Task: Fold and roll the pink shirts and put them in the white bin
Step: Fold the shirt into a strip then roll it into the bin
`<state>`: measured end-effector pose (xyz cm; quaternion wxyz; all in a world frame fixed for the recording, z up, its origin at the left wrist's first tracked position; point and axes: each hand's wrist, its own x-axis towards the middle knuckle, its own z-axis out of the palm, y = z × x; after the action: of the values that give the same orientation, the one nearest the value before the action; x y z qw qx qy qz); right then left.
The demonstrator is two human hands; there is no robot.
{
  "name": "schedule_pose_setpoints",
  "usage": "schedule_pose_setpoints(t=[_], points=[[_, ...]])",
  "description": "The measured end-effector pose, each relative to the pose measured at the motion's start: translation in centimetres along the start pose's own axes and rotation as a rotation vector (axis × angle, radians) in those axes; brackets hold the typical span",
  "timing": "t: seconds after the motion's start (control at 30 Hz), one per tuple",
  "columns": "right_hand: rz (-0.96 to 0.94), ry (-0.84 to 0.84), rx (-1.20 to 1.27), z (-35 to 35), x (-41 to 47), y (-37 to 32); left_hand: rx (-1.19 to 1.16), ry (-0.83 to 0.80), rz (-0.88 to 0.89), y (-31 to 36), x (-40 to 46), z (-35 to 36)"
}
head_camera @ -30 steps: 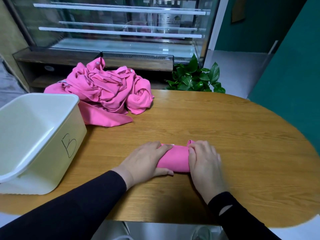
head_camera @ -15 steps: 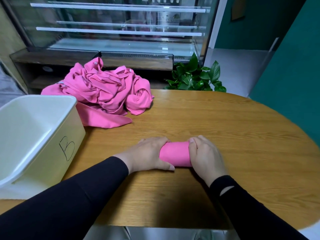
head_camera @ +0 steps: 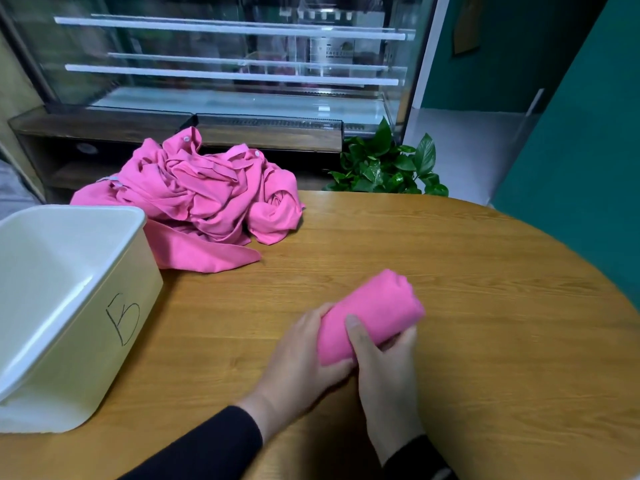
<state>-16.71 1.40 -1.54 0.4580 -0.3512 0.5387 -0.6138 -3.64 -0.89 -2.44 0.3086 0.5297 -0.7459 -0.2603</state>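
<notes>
Step in hand: the rolled pink shirt [head_camera: 372, 315] looks finished and ready to go into the white bin [head_camera: 74, 306]; this is my reading from how tight the roll sits.
Left hand [head_camera: 298, 362]: fingers curled under and around the near end of the roll, cupping it from the left.
Right hand [head_camera: 384, 372]: thumb laid over the top of the roll, fingers wrapped beneath, so the bundle is clasped from the other side.
Where the roll is: near the front middle of the surface [head_camera: 485, 306], tilted with its far end pointing up and right; whether it touches the wood I cannot tell.
Doing it well: keep both hands squeezing the loose outer edge so the roll cannot spring open, carry it level to the left, lower it in rather than dropping it.
Risk: a slack grip at the free far end would probably let layers unwind.
Roll: smooth knit cloth, soft, short fat cylinder, slightly bulged at the far end.
Pile of pink shirts [head_camera: 204, 202]: crumpled, deeply creased, small pale buttons showing, one flat flap spread toward the bin; it lies at the back left, just beside the bin's far corner.
Bin: rigid, glossy plastic, rectangular with rounded rim, a handwritten letter on its side; its visible interior holds nothing.
Surface: rounded wood-grain top, matte.
</notes>
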Motion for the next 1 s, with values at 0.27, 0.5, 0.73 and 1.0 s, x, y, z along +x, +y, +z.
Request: schedule_pose_setpoints(t=[0.27,0.5,0.73,1.0], points=[[0.065,-0.220,0.302,-2.8,2.1,-1.8,-0.007,-0.195,0.089,1.1,-1.4,0.5],[0.254,-0.641,0.291,-5.1,2.9,-3.9,-0.559,0.133,-0.099,1.5,2.7,-1.8],[0.356,-0.859,0.443,-5.3,3.6,-4.0,-0.499,-0.045,-0.055,2.8,4.5,-4.6],[0.421,-1.038,0.522,-6.0,4.4,-2.7,-0.776,0.127,-0.176,2.2,4.2,-4.8]])
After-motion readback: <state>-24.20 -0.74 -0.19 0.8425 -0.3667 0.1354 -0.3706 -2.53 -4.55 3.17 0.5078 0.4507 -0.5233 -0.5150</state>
